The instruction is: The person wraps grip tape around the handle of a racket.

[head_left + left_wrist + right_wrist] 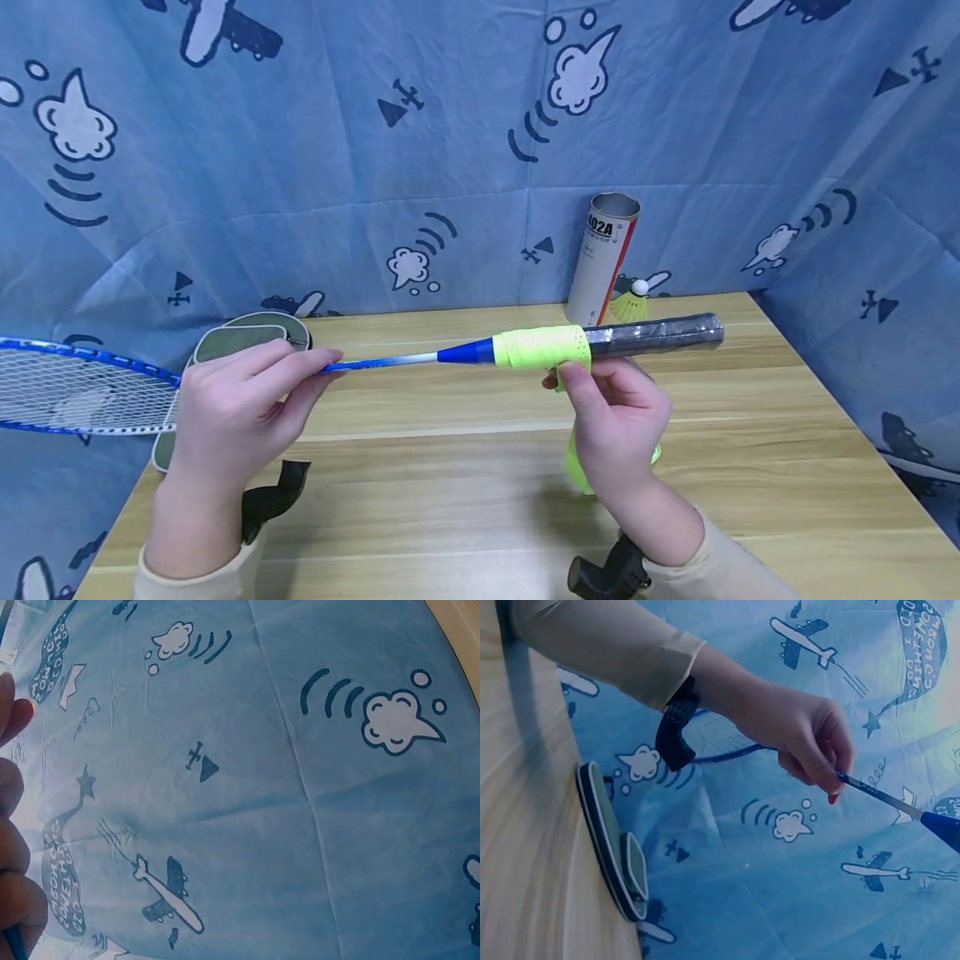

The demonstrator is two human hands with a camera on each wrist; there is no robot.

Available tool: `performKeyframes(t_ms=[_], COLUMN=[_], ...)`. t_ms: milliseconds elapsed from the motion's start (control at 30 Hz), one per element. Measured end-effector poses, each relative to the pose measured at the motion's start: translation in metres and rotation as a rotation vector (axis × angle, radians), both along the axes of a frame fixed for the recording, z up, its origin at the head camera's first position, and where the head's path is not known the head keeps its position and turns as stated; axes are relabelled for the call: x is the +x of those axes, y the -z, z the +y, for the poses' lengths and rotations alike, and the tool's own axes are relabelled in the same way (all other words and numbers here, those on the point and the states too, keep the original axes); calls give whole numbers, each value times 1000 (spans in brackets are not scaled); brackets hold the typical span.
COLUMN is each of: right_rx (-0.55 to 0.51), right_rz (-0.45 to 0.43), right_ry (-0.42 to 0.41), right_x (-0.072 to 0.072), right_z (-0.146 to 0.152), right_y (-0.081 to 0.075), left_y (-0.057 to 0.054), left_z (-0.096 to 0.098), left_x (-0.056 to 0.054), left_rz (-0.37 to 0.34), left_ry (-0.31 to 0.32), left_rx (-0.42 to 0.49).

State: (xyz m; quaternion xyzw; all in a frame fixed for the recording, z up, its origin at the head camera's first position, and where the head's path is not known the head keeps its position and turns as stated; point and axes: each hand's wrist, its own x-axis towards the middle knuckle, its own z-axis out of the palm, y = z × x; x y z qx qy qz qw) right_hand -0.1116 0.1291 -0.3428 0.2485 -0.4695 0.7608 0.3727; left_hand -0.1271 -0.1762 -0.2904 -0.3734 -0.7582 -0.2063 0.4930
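Note:
A blue and white badminton racket (401, 361) is held level above the table, its strung head at the left. My left hand (236, 408) pinches the shaft between thumb and fingers; the right wrist view also shows this left hand (799, 735) on the shaft. Neon yellow grip tape (536, 347) is wound round the front of the handle, beside the blue cone. My right hand (618, 417) pinches the tape at the wrap's lower edge, and a loose length hangs behind that hand. Beyond the wrap, the dark handle end (656, 334) is uncovered. The left wrist view shows only fingertips (19, 840).
A white and red shuttlecock tube (600, 258) stands upright at the table's back, with a yellow shuttlecock (633, 302) beside it. At the back left lies a green zip case (243, 333), partly hidden by my left hand. A blue patterned cloth (465, 125) hangs behind the wooden table (435, 508).

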Motion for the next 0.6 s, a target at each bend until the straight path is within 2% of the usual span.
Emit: performKeyframes(t_ms=[300, 467, 600], right_rx=[8, 6, -27], right_rz=[57, 44, 26], right_ry=[-51, -20, 0], right_x=[-2, -1, 0], right_z=[2, 3, 1], right_y=[-1, -3, -4], left_y=[-3, -4, -4], left_z=[3, 3, 1], left_x=[1, 0, 1], left_rz=[14, 16, -16], left_ry=[-35, -69, -120], left_rx=[3, 31, -6])
